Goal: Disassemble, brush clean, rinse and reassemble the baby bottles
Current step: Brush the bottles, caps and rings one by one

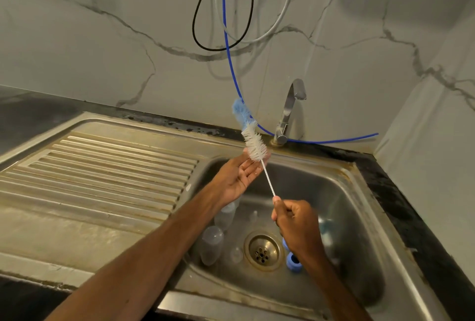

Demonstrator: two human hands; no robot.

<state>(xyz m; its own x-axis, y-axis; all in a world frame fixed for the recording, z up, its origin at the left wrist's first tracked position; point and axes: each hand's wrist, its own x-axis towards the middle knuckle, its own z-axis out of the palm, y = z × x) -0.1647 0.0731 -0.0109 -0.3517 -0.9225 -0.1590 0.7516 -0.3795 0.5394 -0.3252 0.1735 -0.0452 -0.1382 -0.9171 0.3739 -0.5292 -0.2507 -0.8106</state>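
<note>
Head camera, over a kitchen sink: we see a bottle brush [254, 144] held up in the air above the basin, tilted so that its blue fluffy tip points up and left toward the wall and its thin white stem runs down to the right. The right hand [295, 223] grips the bottom end of the stem, fingers curled round it and the thumb on top. The left hand [241, 174] is spread flat, palm up, with straight fingers lying against the lower white bristles; we cannot tell how firmly they press.

Below the hands, inside the steel sink [359, 217], lie the taken-apart pieces. Two clear bottles [212, 244] rest on the left side of the basin floor, one nearer us and one farther back, partly hidden by the left forearm. A clear teat [236, 255] sits just left of the drain [262, 251], and another small clear piece lies behind it, too faint for us to name. Blue rings [294, 262] lie just right of the drain, partly covered by the right wrist.

Left of the basin stretches the ribbed draining board [102, 161]. A steel tap [288, 112] stands at the back rim, just right of the brush head. A blue tube [231, 63], a black cable [198, 12] and a pale hose [282, 12] hang down the marbled wall [77, 37].
</note>
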